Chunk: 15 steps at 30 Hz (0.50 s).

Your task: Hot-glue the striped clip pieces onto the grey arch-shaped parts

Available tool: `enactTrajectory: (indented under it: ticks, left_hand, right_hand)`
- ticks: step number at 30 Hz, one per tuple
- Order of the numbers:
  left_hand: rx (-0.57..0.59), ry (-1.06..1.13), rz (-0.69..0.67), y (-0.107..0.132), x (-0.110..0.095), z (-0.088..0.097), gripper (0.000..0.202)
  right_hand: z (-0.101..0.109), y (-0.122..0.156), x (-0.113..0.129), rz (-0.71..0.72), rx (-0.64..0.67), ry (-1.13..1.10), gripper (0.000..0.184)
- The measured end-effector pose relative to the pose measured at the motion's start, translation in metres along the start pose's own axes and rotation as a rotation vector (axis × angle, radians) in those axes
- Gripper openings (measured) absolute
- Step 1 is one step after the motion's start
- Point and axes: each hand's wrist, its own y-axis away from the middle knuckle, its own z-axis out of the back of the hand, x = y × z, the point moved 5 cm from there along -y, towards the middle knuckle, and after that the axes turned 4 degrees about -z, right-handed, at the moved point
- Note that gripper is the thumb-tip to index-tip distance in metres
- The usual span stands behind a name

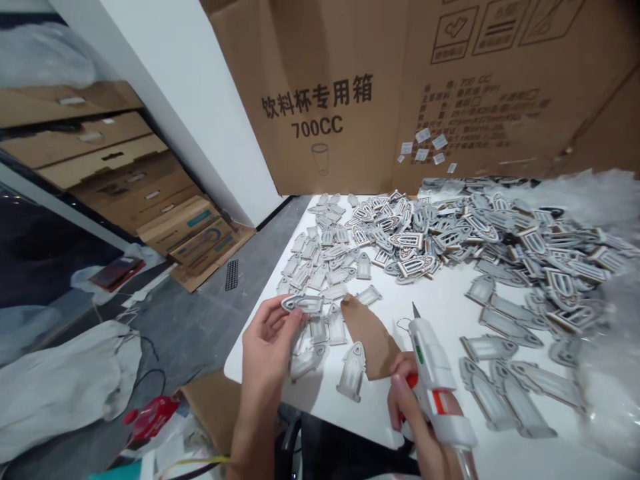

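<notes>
My left hand (267, 350) pinches a flat grey arch-shaped cutout piece (303, 305) above the near left corner of the white table (440, 313). My right hand (411, 407) grips a white hot glue gun (434, 373) with a red trigger, its nozzle pointing up and away from me. A brown cardboard scrap (369, 335) lies between the two hands. Loose grey cutouts (353, 371) lie on the table around my left hand.
A big heap of arch cutouts (465, 233) covers the table's far half, with clear plastic bags (607, 373) at right. Large cardboard boxes (400, 87) stand behind. Flattened cartons (125, 180), white bags and cables lie on the floor at left.
</notes>
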Motion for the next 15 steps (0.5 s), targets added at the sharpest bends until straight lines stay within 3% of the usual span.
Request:
enactTrajectory:
  ticks: [7, 11, 15]
  left_hand:
    - [0.171, -0.22, -0.142, -0.061, -0.026, -0.021, 0.04]
    - [0.289, -0.284, -0.144, -0.097, -0.027, -0.046, 0.037]
    - [0.401, -0.347, -0.144, -0.116, -0.025, -0.079, 0.036]
  right_hand:
    - [0.0, -0.002, -0.008, 0.016, 0.024, -0.002, 0.039]
    - [0.0, 0.0, -0.005, 0.055, -0.027, -0.05, 0.038]
    - [-0.001, 0.008, -0.005, 0.084, -0.125, -0.083, 0.043]
